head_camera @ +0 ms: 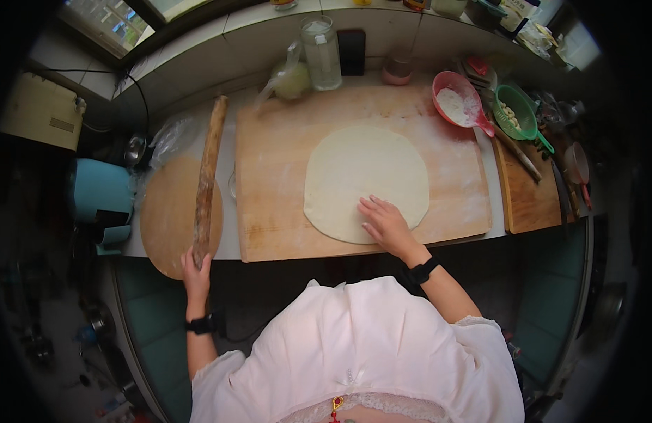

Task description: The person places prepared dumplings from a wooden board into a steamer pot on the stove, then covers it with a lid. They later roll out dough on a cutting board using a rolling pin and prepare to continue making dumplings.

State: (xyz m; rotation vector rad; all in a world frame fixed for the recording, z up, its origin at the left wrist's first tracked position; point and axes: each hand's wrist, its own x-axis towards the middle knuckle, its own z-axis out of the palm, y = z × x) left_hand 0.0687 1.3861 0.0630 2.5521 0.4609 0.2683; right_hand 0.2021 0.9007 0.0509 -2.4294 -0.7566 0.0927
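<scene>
A broad, roundish sheet of rolled dough (352,169) lies flat on a wooden pastry board (273,211) before me. My right hand (386,224) rests over the near right part of the dough, palm down and fingers apart, holding nothing. Off to the left, my left hand (197,269) grips the near end of a long wooden rolling pin (207,180). The pin points away from me, above a round wooden board (167,211) at the counter's left. Whether the pin touches that board I cannot tell.
Toward the board's back right corner sits a pink ladle-shaped bowl of flour (455,103). Beyond it are a green colander (516,113) and a cutting board (532,206) with a thinner wooden stick (519,153). A glass jar (323,58) stands behind; a blue appliance (101,190) is far left.
</scene>
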